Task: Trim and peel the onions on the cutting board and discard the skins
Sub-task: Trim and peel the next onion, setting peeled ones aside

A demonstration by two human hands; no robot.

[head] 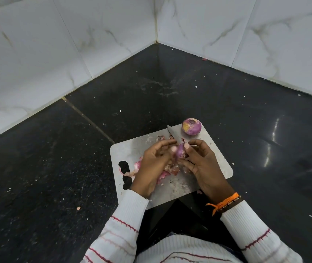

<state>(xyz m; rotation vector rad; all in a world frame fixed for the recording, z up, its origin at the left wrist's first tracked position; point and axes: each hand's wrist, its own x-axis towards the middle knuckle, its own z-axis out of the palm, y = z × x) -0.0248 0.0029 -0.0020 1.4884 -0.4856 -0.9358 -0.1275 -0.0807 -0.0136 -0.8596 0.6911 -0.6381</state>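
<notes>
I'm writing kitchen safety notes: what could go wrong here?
The knife lies on the cutting board just beyond both hands; the right hand could brush its blade. Loose skins piled under the held onion may scatter onto the counter. The peeled onion near the board's far edge could roll off.

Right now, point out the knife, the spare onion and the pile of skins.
knife (171,131): head view, on the bare blade near its tip.
spare onion (192,126): head view, middle of its purple side.
pile of skins (163,175): head view, pink peel below the hands.

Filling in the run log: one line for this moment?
both hands peel onion | second onion, knife on cutting board | skins undiscarded
</notes>
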